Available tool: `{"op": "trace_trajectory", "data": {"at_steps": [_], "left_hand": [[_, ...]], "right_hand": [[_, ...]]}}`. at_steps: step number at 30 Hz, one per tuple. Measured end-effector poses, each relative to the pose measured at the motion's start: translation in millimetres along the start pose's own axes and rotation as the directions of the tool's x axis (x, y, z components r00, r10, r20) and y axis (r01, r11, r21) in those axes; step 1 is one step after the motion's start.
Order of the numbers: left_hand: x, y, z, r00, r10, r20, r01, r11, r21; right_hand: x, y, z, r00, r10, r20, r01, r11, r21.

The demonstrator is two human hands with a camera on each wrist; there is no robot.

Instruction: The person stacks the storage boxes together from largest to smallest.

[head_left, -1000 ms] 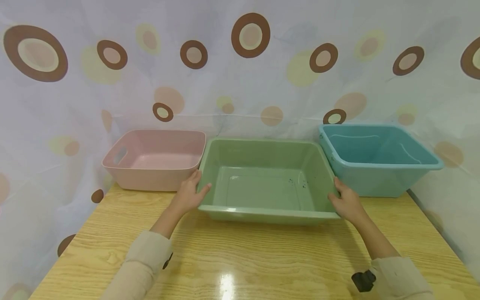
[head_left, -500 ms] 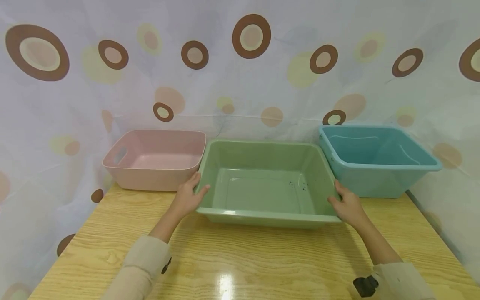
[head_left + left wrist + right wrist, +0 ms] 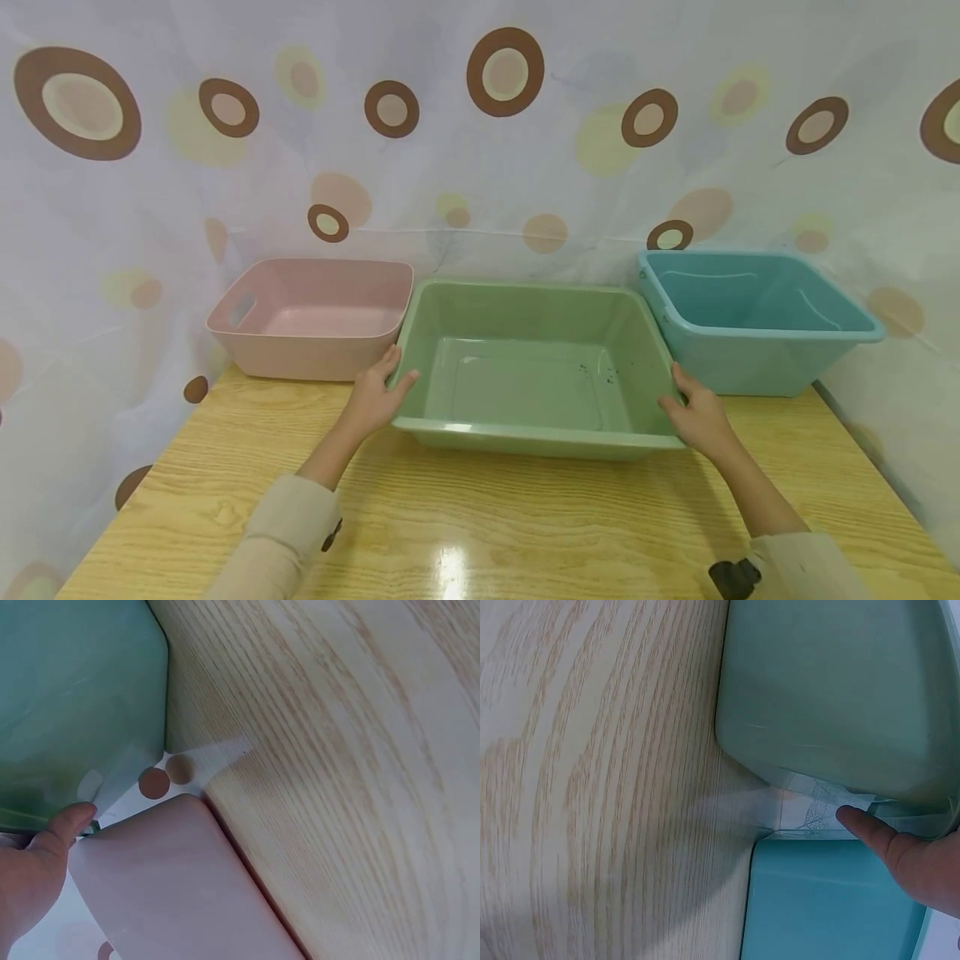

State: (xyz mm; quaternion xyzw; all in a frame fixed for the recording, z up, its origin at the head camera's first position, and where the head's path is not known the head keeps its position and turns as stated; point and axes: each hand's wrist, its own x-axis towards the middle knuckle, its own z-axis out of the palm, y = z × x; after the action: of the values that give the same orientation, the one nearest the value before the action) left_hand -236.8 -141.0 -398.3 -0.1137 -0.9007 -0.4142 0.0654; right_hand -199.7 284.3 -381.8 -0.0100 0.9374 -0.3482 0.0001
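Observation:
A green plastic basin [image 3: 525, 383] stands in the middle of the wooden table, its long side toward me. My left hand [image 3: 378, 396] grips its left rim, thumb over the inside and fingers outside. On the opposite rim my right hand [image 3: 697, 412] holds the basin the same way. The left wrist view shows the left hand [image 3: 37, 874] at the basin's edge, close beside the pink bin [image 3: 187, 885]. In the right wrist view a finger of the right hand [image 3: 907, 851] reaches under the green rim, above the turquoise tub [image 3: 825, 900].
To the left of the basin stands the pink bin [image 3: 315, 358] with a handle hole. At the right is the deeper turquoise tub [image 3: 757, 362]. A patterned curtain [image 3: 465, 150] hangs behind all three. The wooden table [image 3: 480, 517] extends toward me.
The green basin has shifted very slightly toward me between the first frame and the middle one, both hands moving with it. Since then hardly anything has moved.

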Motion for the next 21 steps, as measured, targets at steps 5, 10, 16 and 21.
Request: {"op": "trace_trajectory", "data": {"at_steps": [5,10,16,21], "left_hand": [[-1.2,-0.8,0.6,1.0,-0.005,-0.01,0.004,1.0,-0.025],[-2.8,-2.2,1.6,1.0,-0.001,-0.021,0.0,0.999,-0.045],[-5.5,-1.2,2.4,0.999,-0.002,-0.033,0.0,0.998,-0.068],[-7.3,-0.5,2.9,0.999,-0.005,-0.039,0.002,0.997,-0.083]], "right_hand": [[-1.3,0.6,0.0,1.0,0.008,-0.004,-0.008,1.0,-0.003],[-2.5,0.7,0.3,1.0,0.007,-0.007,-0.007,1.0,0.015],[-5.6,0.3,1.0,1.0,0.023,-0.002,-0.023,0.999,0.028],[-8.4,-0.5,0.9,1.0,0.026,-0.006,-0.026,0.998,0.052]]}}
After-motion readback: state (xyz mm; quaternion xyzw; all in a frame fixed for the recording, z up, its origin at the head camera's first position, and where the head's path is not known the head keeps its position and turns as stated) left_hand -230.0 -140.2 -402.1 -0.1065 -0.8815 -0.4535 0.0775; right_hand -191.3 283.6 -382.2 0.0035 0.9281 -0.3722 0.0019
